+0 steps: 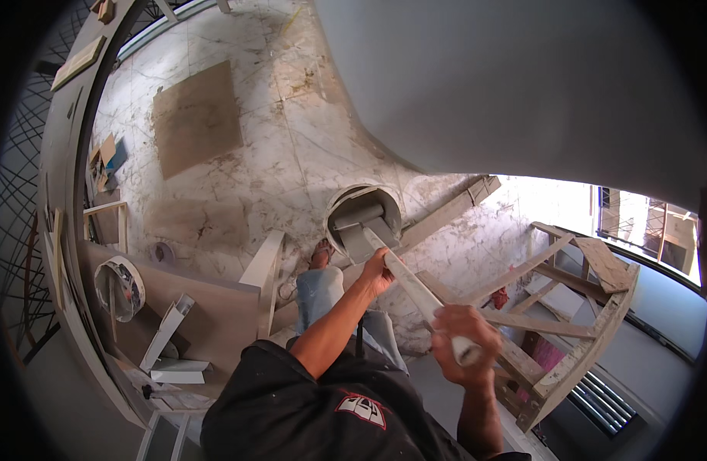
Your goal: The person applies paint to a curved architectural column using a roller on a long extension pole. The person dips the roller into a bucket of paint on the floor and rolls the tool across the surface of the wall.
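A paint roller (359, 217) on a long pale pole (414, 282) rests inside a round bucket (336, 201) on the floor, by my foot. The roller frame and a flat grey surface show within the bucket; how much paint it holds I cannot tell. My left hand (380, 273) grips the pole a little above the bucket. Around the pole's near end, close to my chest, my right hand (466, 344) is closed and slightly blurred.
A wooden trestle (586, 357) stands at the right, and a plank (451, 213) lies beyond the bucket. Brown sheets (198, 118) lie on the stained floor. At the left, a board surface (198, 299) carries another bucket (119, 288). A large smooth grey surface (503, 86) fills the upper right.
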The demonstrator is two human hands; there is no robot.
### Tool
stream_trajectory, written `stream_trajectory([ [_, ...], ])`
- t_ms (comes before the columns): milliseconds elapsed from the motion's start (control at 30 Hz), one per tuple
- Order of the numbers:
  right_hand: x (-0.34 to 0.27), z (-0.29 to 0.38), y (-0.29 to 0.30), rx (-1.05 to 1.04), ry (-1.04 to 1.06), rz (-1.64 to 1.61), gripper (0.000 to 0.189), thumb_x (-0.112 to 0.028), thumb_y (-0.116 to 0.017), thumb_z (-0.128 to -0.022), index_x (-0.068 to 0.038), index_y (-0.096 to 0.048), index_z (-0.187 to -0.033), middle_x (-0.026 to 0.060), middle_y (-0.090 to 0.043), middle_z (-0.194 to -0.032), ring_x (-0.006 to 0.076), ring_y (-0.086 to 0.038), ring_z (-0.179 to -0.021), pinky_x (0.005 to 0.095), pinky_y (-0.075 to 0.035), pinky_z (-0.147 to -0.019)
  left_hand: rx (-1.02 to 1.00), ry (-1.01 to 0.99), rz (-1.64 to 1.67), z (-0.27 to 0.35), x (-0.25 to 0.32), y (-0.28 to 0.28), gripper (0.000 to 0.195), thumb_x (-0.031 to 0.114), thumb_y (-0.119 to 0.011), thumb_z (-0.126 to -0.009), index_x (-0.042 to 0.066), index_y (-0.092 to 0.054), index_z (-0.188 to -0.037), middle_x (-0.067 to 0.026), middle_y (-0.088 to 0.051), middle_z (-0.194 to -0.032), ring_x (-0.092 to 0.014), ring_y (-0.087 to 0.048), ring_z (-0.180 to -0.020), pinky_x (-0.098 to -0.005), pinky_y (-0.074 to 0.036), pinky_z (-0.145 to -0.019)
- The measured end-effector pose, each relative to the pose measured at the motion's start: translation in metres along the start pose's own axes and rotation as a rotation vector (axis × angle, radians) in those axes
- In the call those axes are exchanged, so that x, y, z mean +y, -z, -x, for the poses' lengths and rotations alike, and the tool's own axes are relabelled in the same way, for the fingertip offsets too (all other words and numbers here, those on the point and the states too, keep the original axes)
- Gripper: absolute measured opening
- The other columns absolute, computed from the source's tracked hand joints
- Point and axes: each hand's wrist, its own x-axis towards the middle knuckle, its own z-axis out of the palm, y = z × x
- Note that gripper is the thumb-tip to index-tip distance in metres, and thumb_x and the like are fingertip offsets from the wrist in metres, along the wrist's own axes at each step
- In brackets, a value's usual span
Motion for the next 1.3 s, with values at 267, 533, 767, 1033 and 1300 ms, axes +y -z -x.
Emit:
stream_trajectory([
  [267, 0.01, -0.002, -0.007, 0.101, -0.02, 0.015, 0.013, 0.002, -0.066, -0.064, -0.003, -0.057, -0.073, 0.0112, -0.063, -0.071, 0.0274, -0.065, -0.069, 0.0356, -0.051, -0.067, 0.023, -0.024, -0.107, -0.013, -0.003, -0.001, 0.029, 0.027, -0.05, -0.092, 0.0, -0.042, -0.101, -0.0126, -0.057, -0.08, -0.022, -0.061, -0.07, -0.0371, -0.058, -0.066],
  [533, -0.052, -0.014, 0.035, 0.15, 0.099, -0.089, 0.01, 0.001, -0.065, -0.068, 0.0, -0.057, -0.072, 0.0118, -0.062, -0.068, 0.0244, -0.061, -0.062, 0.0348, -0.049, -0.063, -0.077, 0.027, -0.11, 0.065, -0.025, -0.044, 0.026, 0.027, -0.049, -0.094, 0.003, -0.045, -0.102, -0.008, -0.059, -0.083, -0.02, -0.065, -0.073, -0.0325, -0.059, -0.065],
  [767, -0.001, -0.015, 0.001, 0.096, -0.045, 0.034, 0.011, -0.008, -0.064, -0.074, 0.0, -0.057, -0.072, 0.0126, -0.062, -0.07, 0.0221, -0.06, -0.064, 0.0336, -0.048, -0.063, -0.124, -0.05, -0.023, -0.019, -0.009, 0.007, 0.029, 0.031, -0.047, -0.096, 0.002, -0.048, -0.099, -0.009, -0.06, -0.083, -0.021, -0.065, -0.071, -0.0346, -0.06, -0.066],
  [1033, -0.043, -0.028, 0.031, 0.199, 0.065, -0.136, 0.007, 0.0, -0.063, -0.067, -0.002, -0.057, -0.07, 0.0112, -0.06, -0.066, 0.0204, -0.058, -0.059, 0.0296, -0.045, -0.059, -0.08, 0.001, -0.149, 0.065, -0.016, -0.053, 0.03, 0.033, -0.048, -0.096, 0.004, -0.05, -0.097, -0.0068, -0.06, -0.082, -0.018, -0.065, -0.07, -0.0301, -0.06, -0.064],
  [1300, 0.02, -0.026, -0.016, 0.082, 0.023, -0.016, 0.005, 0.002, -0.062, -0.071, 0.0, -0.057, -0.07, 0.0119, -0.06, -0.07, 0.0207, -0.059, -0.063, 0.0303, -0.046, -0.06, -0.046, -0.075, -0.138, -0.024, 0.021, -0.01, 0.028, 0.033, -0.049, -0.095, 0.006, -0.05, -0.096, -0.0064, -0.061, -0.084, -0.018, -0.065, -0.07, -0.0308, -0.06, -0.064],
])
